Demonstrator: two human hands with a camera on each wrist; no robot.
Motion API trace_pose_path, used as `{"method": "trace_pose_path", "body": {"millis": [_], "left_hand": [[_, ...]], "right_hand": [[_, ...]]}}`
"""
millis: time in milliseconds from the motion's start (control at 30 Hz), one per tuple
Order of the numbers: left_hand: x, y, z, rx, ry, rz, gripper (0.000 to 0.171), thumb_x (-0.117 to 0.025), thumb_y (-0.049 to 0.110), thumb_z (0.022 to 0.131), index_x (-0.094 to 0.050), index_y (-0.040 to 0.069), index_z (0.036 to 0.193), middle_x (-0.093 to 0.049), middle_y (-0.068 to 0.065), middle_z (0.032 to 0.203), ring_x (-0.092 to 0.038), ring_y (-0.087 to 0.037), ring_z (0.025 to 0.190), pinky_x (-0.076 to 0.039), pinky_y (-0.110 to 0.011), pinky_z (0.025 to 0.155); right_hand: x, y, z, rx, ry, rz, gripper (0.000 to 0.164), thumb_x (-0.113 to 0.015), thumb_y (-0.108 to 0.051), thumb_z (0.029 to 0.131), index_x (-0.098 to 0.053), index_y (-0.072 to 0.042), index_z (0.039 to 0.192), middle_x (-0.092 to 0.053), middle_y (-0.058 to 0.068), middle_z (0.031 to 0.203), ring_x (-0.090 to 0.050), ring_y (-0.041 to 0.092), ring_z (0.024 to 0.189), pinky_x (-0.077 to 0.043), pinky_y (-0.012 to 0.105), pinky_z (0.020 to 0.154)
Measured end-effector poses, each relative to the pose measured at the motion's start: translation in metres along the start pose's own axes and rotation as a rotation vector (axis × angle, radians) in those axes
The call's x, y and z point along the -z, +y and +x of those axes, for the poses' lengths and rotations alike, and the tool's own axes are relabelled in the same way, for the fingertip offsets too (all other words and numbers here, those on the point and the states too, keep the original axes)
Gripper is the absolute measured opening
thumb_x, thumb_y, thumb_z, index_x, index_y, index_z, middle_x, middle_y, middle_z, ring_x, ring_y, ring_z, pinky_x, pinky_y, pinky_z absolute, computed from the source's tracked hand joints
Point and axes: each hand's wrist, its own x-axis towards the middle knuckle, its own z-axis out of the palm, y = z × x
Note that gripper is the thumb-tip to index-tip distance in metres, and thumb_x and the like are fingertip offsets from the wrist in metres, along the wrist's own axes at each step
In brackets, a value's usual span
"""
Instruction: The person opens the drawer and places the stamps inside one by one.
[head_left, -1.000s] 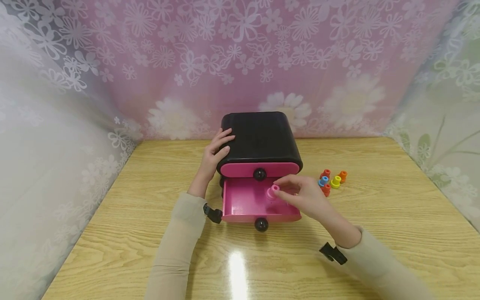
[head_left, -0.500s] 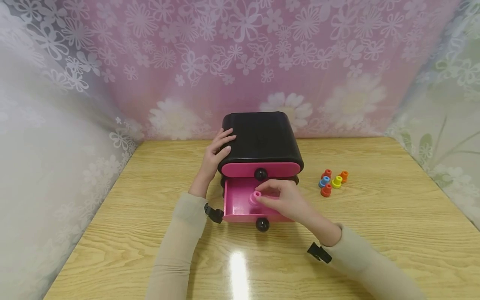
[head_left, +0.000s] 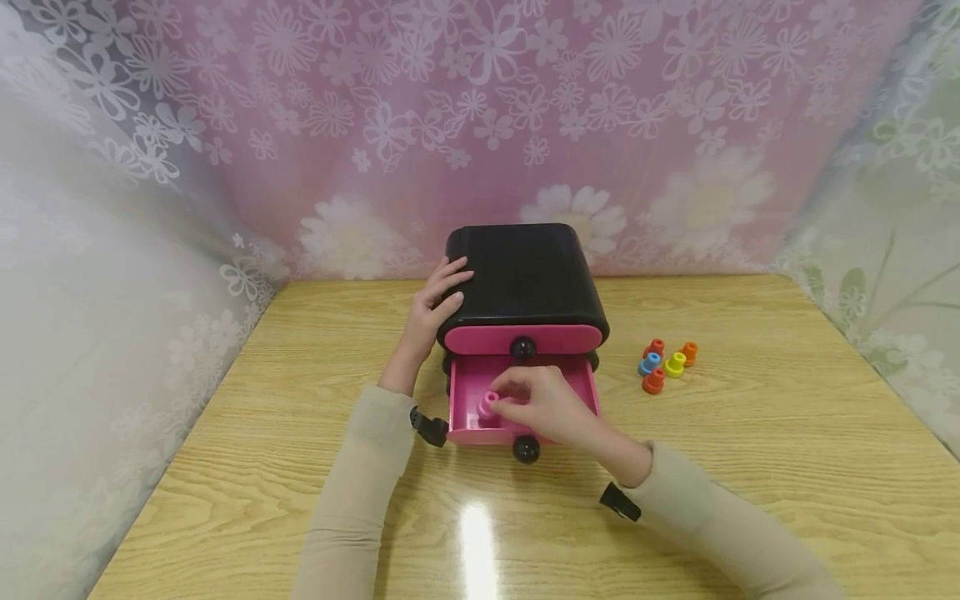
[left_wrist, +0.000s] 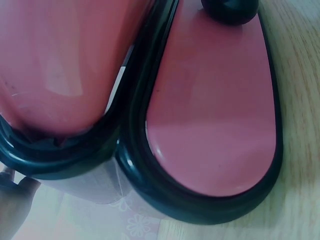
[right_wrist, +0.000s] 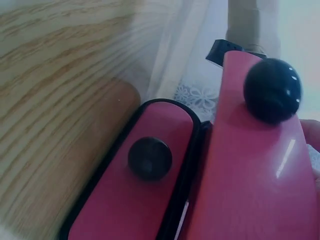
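Observation:
A black drawer cabinet [head_left: 525, 275] with pink drawer fronts and round black knobs stands on the table. My left hand [head_left: 435, 304] rests against its left side, fingers over the top edge. Below the top drawer, a pink drawer [head_left: 465, 383] is pulled out. Inside its left front part, my right hand [head_left: 543, 404] pinches a small pink peg [head_left: 488, 406] with a flared base and a hole in its top. Whether the peg touches the drawer floor I cannot tell. In the right wrist view the pulled-out drawer's front [right_wrist: 255, 180] hides most of that hand.
Several similar pegs stand on the wooden table right of the cabinet: a blue peg [head_left: 649, 364], a yellow peg [head_left: 675, 364], an orange peg [head_left: 689, 352] and red ones, the nearer red peg [head_left: 654, 382] among them. A flowered pink curtain [head_left: 420, 125] hangs behind.
My right hand has carried the pink peg leftward and slightly toward me, from the drawer's right half to its left front. My left hand has stayed on the cabinet.

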Motion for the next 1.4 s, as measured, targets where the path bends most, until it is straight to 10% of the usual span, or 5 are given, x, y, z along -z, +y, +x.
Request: {"method": "trace_pose_path", "body": {"millis": [967, 1400], "left_hand": [[0.001, -0.002, 0.0, -0.028, 0.001, -0.003, 0.035, -0.043, -0.007, 0.082, -0.046, -0.02, 0.114, -0.033, -0.03, 0.131, -0.008, -0.037, 0.13, -0.011, -0.041, 0.104], [0.005, -0.03, 0.001, -0.035, 0.013, -0.008, 0.055, -0.053, 0.035, 0.085, -0.052, -0.01, 0.116, -0.039, -0.017, 0.133, -0.011, -0.029, 0.132, -0.011, -0.042, 0.104]], "right_hand": [[-0.008, 0.0, 0.003, -0.01, -0.074, -0.09, 0.012, -0.068, -0.011, 0.076, -0.066, -0.006, 0.086, -0.065, -0.001, 0.079, -0.06, 0.007, 0.075, -0.05, 0.031, 0.068], [-0.004, -0.001, 0.0, 0.021, -0.031, -0.084, 0.018, -0.069, -0.012, 0.075, -0.066, -0.002, 0.091, -0.066, 0.004, 0.084, -0.063, 0.016, 0.081, -0.05, 0.034, 0.071]]}}
